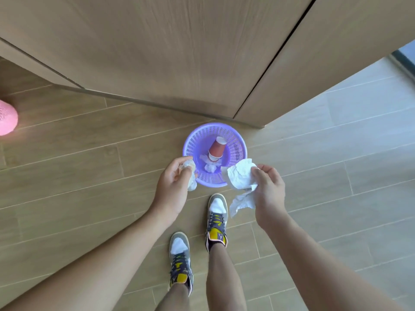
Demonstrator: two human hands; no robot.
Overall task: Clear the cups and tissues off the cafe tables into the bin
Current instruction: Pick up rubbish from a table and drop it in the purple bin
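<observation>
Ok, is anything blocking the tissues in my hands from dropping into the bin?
Nothing visible does. The left hand and right hand hold tissues beside the near rim of the open purple bin, which holds only a cup and tissue.

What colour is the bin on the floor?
Purple, with slotted mesh walls: the bin shows clearly in the head view, the only view here.
</observation>
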